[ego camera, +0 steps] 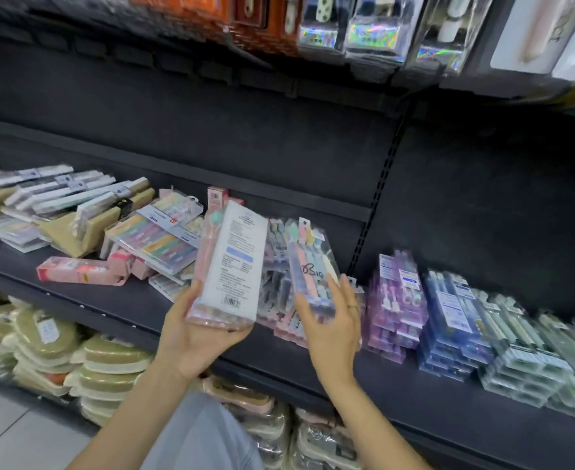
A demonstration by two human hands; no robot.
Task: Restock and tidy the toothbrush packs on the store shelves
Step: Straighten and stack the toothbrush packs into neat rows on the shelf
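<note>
My left hand (194, 337) grips the lower end of a pink toothbrush pack (231, 262) with a white back label and barcode, held upright over the dark shelf (136, 307). My right hand (333, 323) holds a clear multicolour toothbrush pack (313, 269) by its bottom, tilted, just right of the first. Behind them lies a loose heap of pastel packs (279, 293). Neat stacks sit to the right: purple packs (394, 300), blue packs (452, 320) and green packs (530, 354).
Jumbled flat packs (157, 235), pink boxes (82, 271) and beige packets (72, 225) crowd the shelf's left part. Hanging blister packs (374, 32) overhang from above. The lower shelf holds bagged beige and green items (109, 371). Pale floor tiles (11, 432) show at bottom left.
</note>
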